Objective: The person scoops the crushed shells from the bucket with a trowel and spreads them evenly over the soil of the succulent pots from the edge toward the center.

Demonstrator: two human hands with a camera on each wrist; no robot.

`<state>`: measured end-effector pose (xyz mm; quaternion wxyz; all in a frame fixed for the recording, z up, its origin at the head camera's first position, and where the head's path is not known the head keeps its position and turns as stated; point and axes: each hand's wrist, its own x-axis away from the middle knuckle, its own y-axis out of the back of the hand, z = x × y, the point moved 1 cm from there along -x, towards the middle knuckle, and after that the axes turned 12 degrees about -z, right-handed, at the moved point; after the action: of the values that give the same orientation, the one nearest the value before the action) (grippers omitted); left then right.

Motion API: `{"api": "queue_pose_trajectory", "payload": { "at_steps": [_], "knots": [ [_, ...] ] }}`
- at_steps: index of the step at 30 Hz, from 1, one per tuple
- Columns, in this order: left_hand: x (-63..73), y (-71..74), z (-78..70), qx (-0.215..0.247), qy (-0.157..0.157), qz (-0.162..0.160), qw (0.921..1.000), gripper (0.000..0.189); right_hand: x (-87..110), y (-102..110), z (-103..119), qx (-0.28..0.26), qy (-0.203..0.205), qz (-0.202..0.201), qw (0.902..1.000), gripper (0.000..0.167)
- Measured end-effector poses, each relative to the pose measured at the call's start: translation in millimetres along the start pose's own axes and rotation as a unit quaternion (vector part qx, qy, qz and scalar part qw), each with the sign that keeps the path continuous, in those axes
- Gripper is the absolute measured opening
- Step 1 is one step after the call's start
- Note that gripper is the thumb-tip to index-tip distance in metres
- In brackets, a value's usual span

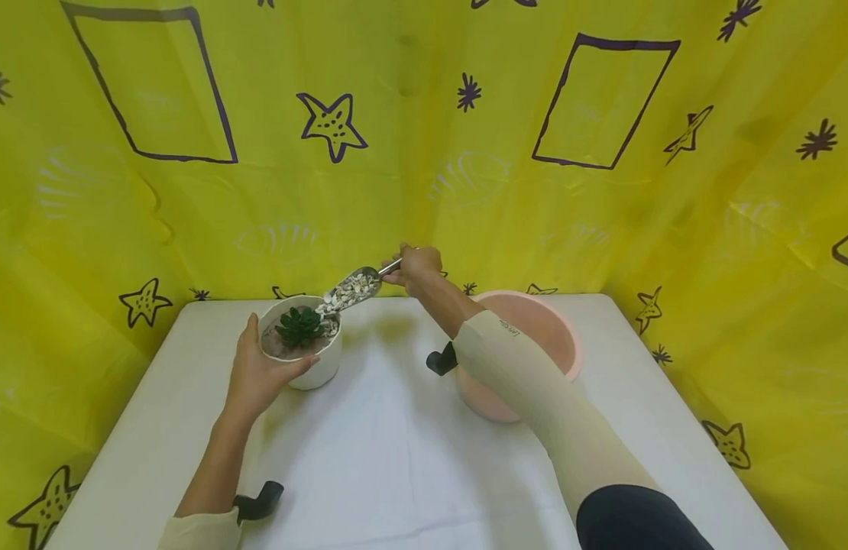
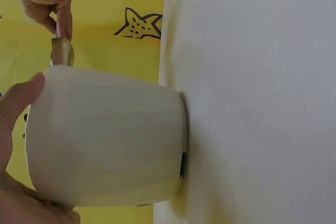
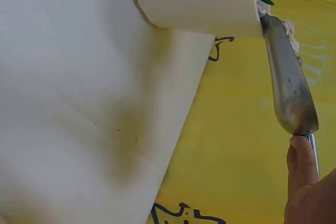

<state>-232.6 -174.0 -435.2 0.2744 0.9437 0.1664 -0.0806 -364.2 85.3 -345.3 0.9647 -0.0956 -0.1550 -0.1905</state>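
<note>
A white flower pot [image 1: 317,374] stands on the table at the left, with a green succulent [image 1: 300,327] in it and pale stones around the plant. My left hand [image 1: 259,374] grips the pot from its left and near side, thumb and fingers spread about the upper wall. In my right hand [image 1: 419,267] is the handle of a metal scoop [image 3: 289,85], heaped with whitish pebbles [image 1: 354,290]. The scoop tilts down to the left, its tip at the pot's right rim beside the succulent. Its underside shows in the right wrist view.
A pink tub [image 1: 489,397] stands on the white-covered table [image 1: 396,466] at the right, partly behind my right forearm. Yellow curtain [image 1: 410,176] printed with starfish hangs close behind the table and along both sides. Dark wrist mounts [image 1: 260,502] jut from both sleeves.
</note>
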Motion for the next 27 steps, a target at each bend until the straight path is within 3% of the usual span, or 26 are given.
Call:
{"api": "queue_pose_trajectory", "payload": {
  "at_steps": [6, 11, 20, 27],
  "knots": [
    [10.3, -6.3, -10.8, -0.004, 0.018, -0.048, 0.9987, 0.134, 2.1, -1.0, 1.9, -0.001, -0.007, 0.004, 1.0000, 0.040],
    [11.1, -9.7, -15.4, -0.019, 0.014, -0.072, 0.9971, 0.132, 4.3, -1.7, 2.5, -0.002, -0.004, 0.004, 1.0000, 0.040],
    [9.5, -8.1, -14.0, -0.025, 0.013, -0.067, 0.9973, 0.129, 5.7, -1.8, 1.0, 0.001, 0.005, -0.004, 1.0000, 0.038],
    [5.4, -4.9, -10.4, -0.019, 0.002, -0.044, 0.9989, 0.128, 6.5, -2.4, 1.4, -0.001, 0.010, -0.009, 0.9999, 0.038]
  ]
}}
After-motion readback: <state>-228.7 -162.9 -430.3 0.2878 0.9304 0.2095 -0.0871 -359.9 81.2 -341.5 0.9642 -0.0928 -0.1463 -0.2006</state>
